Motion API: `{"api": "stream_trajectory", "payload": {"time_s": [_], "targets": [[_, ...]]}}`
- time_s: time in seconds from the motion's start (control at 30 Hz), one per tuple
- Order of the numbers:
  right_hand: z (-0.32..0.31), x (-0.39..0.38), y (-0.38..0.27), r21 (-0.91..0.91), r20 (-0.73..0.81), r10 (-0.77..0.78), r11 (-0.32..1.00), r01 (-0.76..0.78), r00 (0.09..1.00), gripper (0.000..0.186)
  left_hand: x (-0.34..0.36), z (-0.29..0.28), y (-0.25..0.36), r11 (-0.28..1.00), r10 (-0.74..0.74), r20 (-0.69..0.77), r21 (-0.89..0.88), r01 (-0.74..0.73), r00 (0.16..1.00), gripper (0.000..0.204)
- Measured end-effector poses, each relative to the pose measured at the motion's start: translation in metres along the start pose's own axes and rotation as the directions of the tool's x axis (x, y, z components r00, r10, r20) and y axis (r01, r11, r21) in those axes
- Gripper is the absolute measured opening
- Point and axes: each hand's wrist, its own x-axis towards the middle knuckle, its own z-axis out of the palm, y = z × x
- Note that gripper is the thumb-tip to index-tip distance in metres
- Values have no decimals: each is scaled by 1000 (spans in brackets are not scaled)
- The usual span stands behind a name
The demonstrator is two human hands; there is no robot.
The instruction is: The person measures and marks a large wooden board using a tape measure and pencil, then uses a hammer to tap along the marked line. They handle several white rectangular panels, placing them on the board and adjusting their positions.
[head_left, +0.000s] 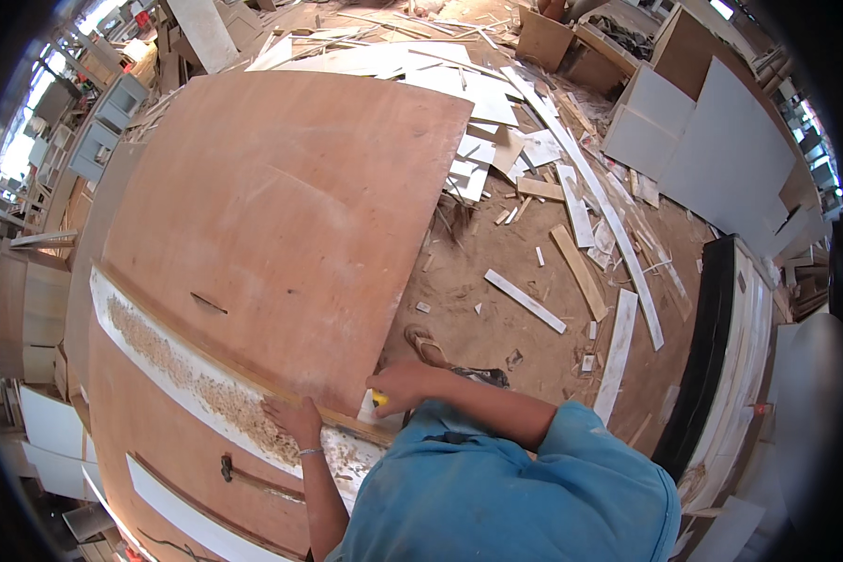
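Observation:
A long white board [173, 361], strewn with brown sawdust [244, 412], lies across a large reddish-brown plywood sheet [281, 187]. Along its far edge runs a narrow wooden strip [253, 377]. My left hand [295, 421] rests on the board and strip with fingers stretched out, holding nothing. Closed round a small yellow object [379, 398], my right hand [408, 384] is at the strip's right end, by the plywood's edge. The fingers hide most of that object, so its kind is unclear. A hammer [227, 466] lies on the plywood nearer to me.
Another white strip [192, 515] lies at the near left. On the dusty floor to the right are wood offcuts [579, 272], a long white slat [618, 225] and a foot in a sandal [426, 347]. Large white panels [721, 150] and a black-edged stack [707, 347] stand farther right.

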Motion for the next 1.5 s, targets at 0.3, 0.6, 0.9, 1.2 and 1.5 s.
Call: {"api": "stream_trajectory", "payload": {"time_s": [0.3,0.6,0.9,1.2,1.5], "targets": [[-5,32,-5,-73,161,-65,994,77,985,75,2,10,-23,998,59,14,-16,-58,998,105],[-49,64,-15,-123,23,-106,987,108,994,61,3,21,-34,993,116,-35,10,-115,993,107],[-43,75,-16,-115,154,-148,979,167,977,60,-15,-4,-14,984,-17,-82,-178,2,996,97],[-41,84,-64,-40,318,-154,984,175,936,51,-20,9,-21,986,39,-207,-148,-70,978,91],[-14,93,-88,65,208,-252,968,243,945,51,-71,-47,-27,764,-18,-49,-644,-18,999,59]]}}
